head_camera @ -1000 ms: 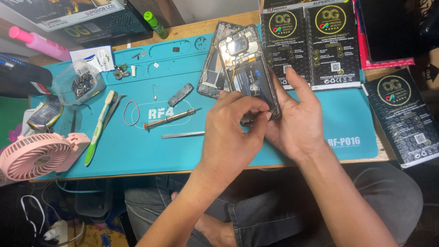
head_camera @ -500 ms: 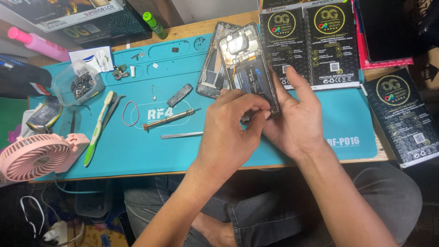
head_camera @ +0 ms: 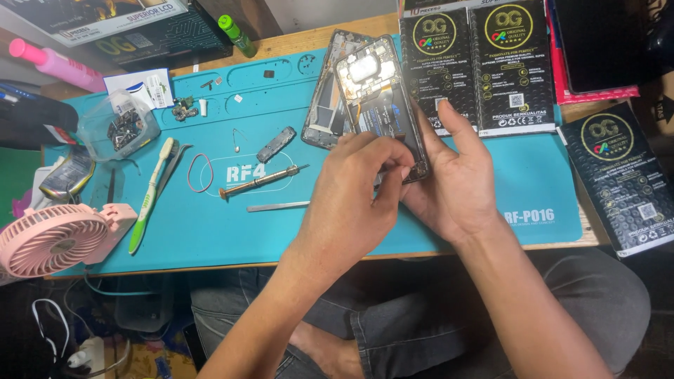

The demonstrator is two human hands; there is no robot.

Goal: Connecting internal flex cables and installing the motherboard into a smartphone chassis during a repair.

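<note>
Pinching at the lower edge of an opened smartphone (head_camera: 382, 105), the fingers (head_camera: 393, 165) of the left hand (head_camera: 351, 203) are closing narrowly on it, while the right hand (head_camera: 456, 182) is cradling the phone from behind, above a teal rubbery repair mat (head_camera: 210, 231). Lying flat on the mat are a slim screwdriver (head_camera: 260, 181), a toothbrush (head_camera: 151, 193) and a detached dark back cover (head_camera: 323, 91). Glossy black boxes (head_camera: 484, 63) are resting on the wooden desk (head_camera: 309, 38).

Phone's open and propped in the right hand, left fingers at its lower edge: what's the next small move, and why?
Probably keep the right hand cradling the opened phone and let the left hand work its fingertips along the lower edge. The left hand holds no tool; the screwdriver lies on the blue mat.
</note>
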